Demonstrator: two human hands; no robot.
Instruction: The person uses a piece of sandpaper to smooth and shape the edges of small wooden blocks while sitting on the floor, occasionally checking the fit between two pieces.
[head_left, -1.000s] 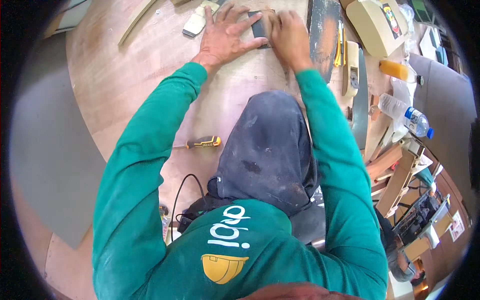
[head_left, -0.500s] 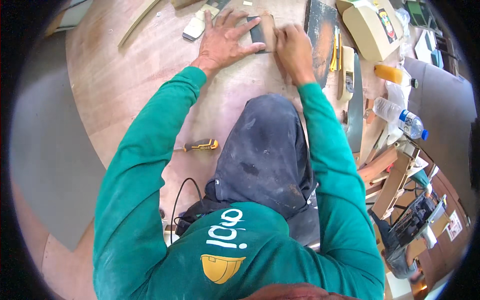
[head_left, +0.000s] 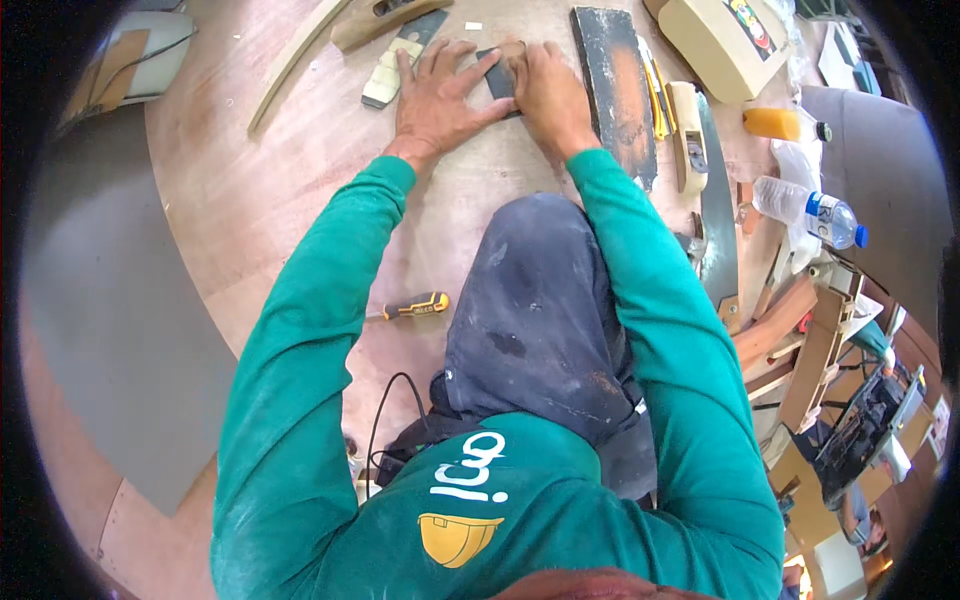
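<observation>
A small flat piece, dark on one side and brown on the other, like a folded sheet of sandpaper [head_left: 497, 80], lies on the wooden surface [head_left: 300, 190]. My left hand [head_left: 440, 112] rests flat with its fingers spread, thumb and forefinger reaching onto the dark part. On the brown part my right hand [head_left: 552, 98] is closed, fingers bent and pressed down, covering much of the piece. Just left of my left hand lies a dark strip with pale tape-like bands [head_left: 396, 72]. A long dark board with an orange-brown patch [head_left: 622, 95] lies right of my right hand.
Far left are a wooden plane [head_left: 385, 22] and a curved wood strip [head_left: 290, 68]. To the right lie yellow cutters [head_left: 657, 95], another plane [head_left: 688, 140], a carton [head_left: 720, 45], an orange bottle [head_left: 775, 123] and a water bottle [head_left: 810, 210]. A screwdriver [head_left: 415, 305] lies beside my leg.
My right hand has moved left, over the brown part and closer to my left hand. The left hand stays spread at the piece. The whole view has shifted slightly.
</observation>
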